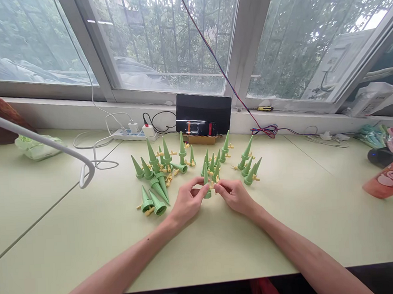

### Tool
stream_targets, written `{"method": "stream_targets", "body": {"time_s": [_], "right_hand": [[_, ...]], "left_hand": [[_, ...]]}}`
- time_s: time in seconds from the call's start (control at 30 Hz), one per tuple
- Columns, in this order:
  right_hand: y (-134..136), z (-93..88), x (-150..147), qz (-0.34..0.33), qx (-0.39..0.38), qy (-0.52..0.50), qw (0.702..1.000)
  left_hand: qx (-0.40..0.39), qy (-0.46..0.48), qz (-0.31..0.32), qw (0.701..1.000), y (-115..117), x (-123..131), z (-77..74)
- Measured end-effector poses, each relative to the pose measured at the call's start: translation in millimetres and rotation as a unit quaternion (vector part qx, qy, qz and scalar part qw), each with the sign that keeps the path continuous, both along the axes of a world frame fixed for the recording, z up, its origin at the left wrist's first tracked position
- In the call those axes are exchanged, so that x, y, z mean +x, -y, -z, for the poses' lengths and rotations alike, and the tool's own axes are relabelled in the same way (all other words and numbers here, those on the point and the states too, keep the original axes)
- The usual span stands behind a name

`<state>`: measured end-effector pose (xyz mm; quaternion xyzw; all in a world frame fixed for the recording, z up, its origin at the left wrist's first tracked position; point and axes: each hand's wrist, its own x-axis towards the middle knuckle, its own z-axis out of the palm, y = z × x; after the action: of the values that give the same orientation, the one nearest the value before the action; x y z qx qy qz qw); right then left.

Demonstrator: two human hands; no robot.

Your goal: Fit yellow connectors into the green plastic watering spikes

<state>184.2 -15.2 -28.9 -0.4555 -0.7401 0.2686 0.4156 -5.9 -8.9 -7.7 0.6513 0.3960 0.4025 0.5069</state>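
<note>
Upright between the fingers of my left hand [188, 199] is a green plastic watering spike [206, 176], cone-shaped with a wider collar at its base. My right hand [234, 196] is closed at the spike's right side, its fingertips pinching a small yellow valve [212, 185]. Whether the valve is fully seated in the collar is too small to tell. Just behind my hands stands a cluster of similar spikes [212, 160]. To the left, more green spikes [153, 156] stand or lie, with loose yellow valves [168, 179] among them.
Further spikes [247, 148] stand at the right. A dark tablet [203, 107] leans at the back, near a power strip [125, 134]. A white curved bar [61, 147] crosses the left side. An orange-red cup [386, 178] is at the right, past a coiled cable [264, 131].
</note>
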Motion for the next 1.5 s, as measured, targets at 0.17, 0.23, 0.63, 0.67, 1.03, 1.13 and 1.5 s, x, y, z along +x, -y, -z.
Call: {"method": "stream_targets", "body": {"time_s": [0.17,0.23,0.63,0.67,1.03,1.13,1.5], "right_hand": [[0.3,1.2,0.1,0.003,-0.017,-0.019,1.000],[1.1,1.2,-0.1,-0.011,-0.025,-0.030,0.999],[1.1,-0.6,0.1,-0.011,-0.023,-0.016,1.000],[1.3,-0.7,0.1,-0.010,-0.025,-0.017,0.999],[1.5,1.4,0.0,-0.017,-0.024,-0.020,0.999],[1.1,0.9,0.2,-0.012,-0.023,-0.016,1.000],[2.0,0.4,-0.2,-0.021,-0.033,-0.030,0.999]], "left_hand": [[0.001,0.003,0.000,1.000,-1.1,-0.3,1.9],[0.002,0.003,-0.003,1.000,-1.5,-0.3,2.6],[-0.002,-0.004,-0.008,1.000,-0.1,0.5,-0.8],[0.000,-0.003,-0.008,1.000,-0.3,0.4,-0.4],[0.008,-0.004,-0.007,1.000,-0.4,0.3,1.0],[0.007,-0.005,-0.005,1.000,-0.8,0.1,1.7],[0.007,-0.005,-0.001,1.000,-0.4,-0.6,3.3]]}}
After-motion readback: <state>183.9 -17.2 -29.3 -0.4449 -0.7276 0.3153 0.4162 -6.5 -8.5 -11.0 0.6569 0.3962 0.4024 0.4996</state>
